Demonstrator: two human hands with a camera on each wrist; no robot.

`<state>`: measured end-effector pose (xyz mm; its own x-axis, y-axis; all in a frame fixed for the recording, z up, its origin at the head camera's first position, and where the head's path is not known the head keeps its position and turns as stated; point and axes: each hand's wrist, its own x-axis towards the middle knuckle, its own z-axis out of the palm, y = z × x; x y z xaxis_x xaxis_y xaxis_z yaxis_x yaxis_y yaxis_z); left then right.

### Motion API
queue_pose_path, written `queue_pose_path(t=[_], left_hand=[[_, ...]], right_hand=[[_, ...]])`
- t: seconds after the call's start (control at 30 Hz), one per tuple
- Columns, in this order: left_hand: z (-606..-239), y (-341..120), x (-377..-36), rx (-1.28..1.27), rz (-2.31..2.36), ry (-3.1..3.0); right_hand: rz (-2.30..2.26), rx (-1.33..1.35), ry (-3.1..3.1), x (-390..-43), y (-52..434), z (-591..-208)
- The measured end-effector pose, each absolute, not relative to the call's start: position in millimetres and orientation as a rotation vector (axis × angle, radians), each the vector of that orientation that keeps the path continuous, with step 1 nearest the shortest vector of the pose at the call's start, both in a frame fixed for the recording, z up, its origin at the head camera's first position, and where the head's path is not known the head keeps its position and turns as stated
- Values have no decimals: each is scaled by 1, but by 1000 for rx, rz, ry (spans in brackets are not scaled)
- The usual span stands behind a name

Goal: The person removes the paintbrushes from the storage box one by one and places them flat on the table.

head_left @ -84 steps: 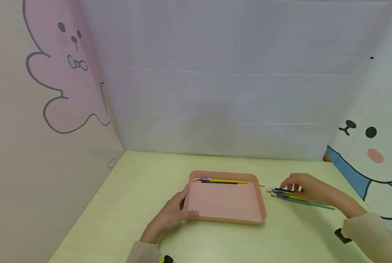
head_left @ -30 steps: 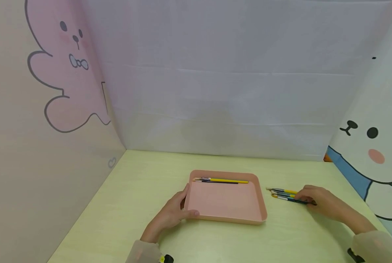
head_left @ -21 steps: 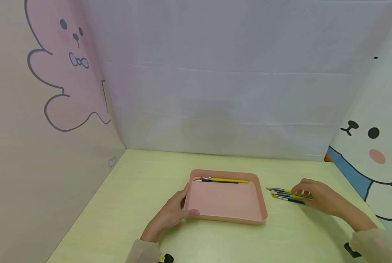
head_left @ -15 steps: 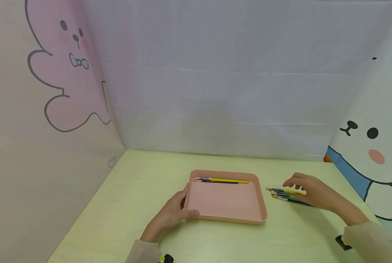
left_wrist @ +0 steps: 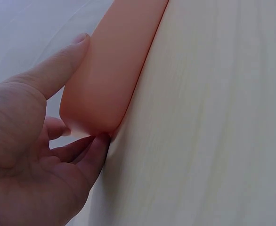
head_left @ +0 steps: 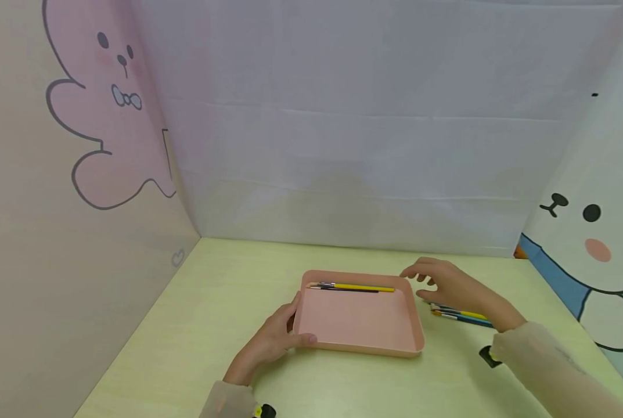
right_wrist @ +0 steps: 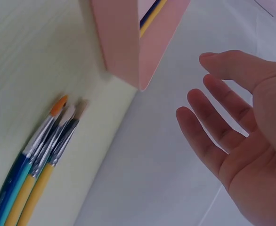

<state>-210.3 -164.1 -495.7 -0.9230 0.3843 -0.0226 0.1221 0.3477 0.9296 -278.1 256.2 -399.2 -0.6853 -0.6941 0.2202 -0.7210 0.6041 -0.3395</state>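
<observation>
The left hand (head_left: 272, 342) gripped the tray (head_left: 358, 345) corner, the right hand (head_left: 449, 284) hovered spread and empty above light, stiff brushes (head_left: 460, 314) on the bench (head_left: 212, 302), likely best pinched mid-handle.

Brushes (head_left: 460, 314) right of tray (head_left: 414, 332)

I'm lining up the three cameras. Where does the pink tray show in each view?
Head: pink tray at lower centre of the table, left hand gripping its near left corner.
Left wrist: its rounded corner at upper left.
Right wrist: a corner at top.
Shared landmark: the tray's corners.
</observation>
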Motion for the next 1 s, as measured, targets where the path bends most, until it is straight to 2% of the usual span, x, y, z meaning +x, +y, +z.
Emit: queue_pose_path(t=[0.5,1.0], left_hand=[[-495,-164,-211,477,1593,2388],[-496,-165,-210,494,1610,2376]], right_hand=[[706,1351,-2915,-299,176,-394],[637,1386,-3051,-313,128,-420]])
